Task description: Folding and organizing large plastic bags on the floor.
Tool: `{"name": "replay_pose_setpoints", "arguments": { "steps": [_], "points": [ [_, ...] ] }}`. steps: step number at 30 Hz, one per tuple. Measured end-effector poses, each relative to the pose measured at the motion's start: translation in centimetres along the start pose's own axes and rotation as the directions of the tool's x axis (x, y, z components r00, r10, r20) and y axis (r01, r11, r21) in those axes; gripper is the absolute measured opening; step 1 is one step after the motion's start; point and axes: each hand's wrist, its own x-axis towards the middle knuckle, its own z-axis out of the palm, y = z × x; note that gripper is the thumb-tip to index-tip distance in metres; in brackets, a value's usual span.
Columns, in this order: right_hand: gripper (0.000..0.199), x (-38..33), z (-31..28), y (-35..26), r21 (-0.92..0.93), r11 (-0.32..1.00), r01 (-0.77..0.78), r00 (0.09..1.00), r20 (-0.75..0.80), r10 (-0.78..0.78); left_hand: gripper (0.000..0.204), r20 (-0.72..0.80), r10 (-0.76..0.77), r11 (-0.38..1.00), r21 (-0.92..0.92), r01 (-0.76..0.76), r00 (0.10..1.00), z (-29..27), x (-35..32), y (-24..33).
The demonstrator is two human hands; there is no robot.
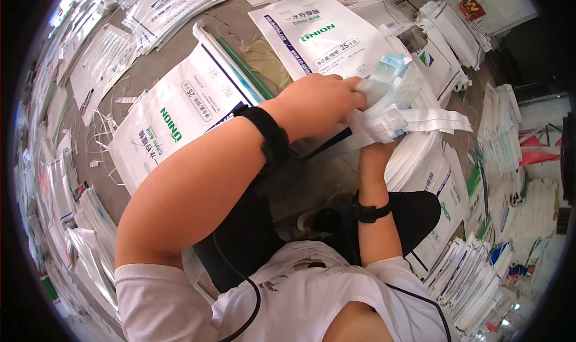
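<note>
Reaching across from lower left with left hand (321, 105), back of hand up, over printed white sack (360, 21). Touching left edge of crumpled white-and-blue bundle (390, 81) with the fingertips; bent and close together, not spread. Cannot see thumb, so cannot tell if pinching or just pressing. Coming up from below with right hand (378, 155), right at lower edge of same bundle. Hidden past the knuckles behind folded material; cannot tell finger spread or grip. Located right of center: bundle, between and just above both hands, with folded white strip (441, 120) sticking out to the right. Wearing black wrist straps on both arms, left strap (264, 132) and right strap (369, 213), plus pale shirt (288, 282), with black cable (257, 300) running down over it. Lying under left forearm: left printed sack (198, 117), tilted, with green strip (243, 66) along its upper right. Just beside that, crumpled olive piece (268, 61). Near right wrist, fanned stack of white sacks (414, 162). Lined along far right: more sack stacks (498, 126), near red item (537, 152). Spread over upper left: loose sack pile (171, 12), on gray floor (225, 21).
</note>
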Motion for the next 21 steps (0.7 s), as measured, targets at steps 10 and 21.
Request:
{"name": "replay_pose_setpoints", "arguments": {
  "steps": [10,21],
  "points": [
    [0.025,-1.4,-0.5,-0.2,0.150,0.986,-0.069,0.997,0.052,0.061,0.049,0.001,-0.019,0.998,-0.059,0.019,1.000,-0.7,0.2,1.0],
    [0.057,-1.8,-2.1,0.2,0.553,0.782,-0.288,0.925,0.372,0.077,0.029,0.070,-0.076,0.996,0.049,0.073,0.995,-0.9,0.7,1.5]
  ]
}}
